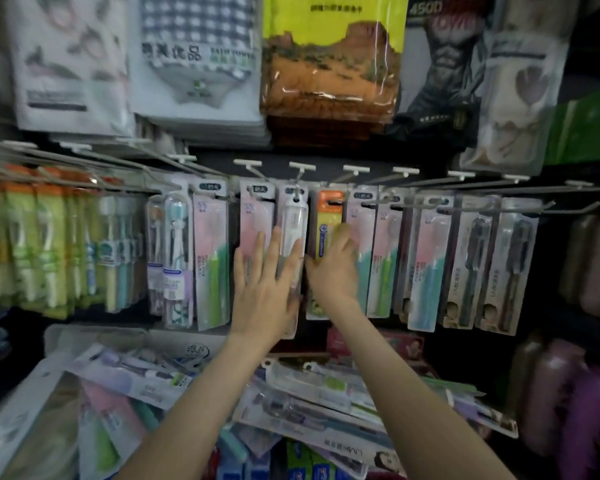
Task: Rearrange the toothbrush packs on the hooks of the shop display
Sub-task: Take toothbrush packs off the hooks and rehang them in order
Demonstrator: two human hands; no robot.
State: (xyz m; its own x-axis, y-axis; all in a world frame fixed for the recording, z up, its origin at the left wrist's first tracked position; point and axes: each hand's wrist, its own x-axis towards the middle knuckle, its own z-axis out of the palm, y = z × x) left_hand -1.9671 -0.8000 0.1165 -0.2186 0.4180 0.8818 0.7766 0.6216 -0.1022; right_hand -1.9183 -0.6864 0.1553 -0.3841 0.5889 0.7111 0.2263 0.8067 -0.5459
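Spread fingers of the left hand (pixel 267 282) are pressed flat on a clear toothbrush pack (pixel 294 223) hung mid-row on its hook (pixel 297 188). The blurred right hand (pixel 333 268) is laid on the orange-topped pack (pixel 329 211) beside it, grip not discernible. If tugged sideways, either pack's hang-hole could be torn or the pack dropped among the loose packs (pixel 309 386) below.

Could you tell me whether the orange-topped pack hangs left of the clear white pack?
No, the orange-topped pack hangs just right of the clear white pack, which the left hand presses flat.
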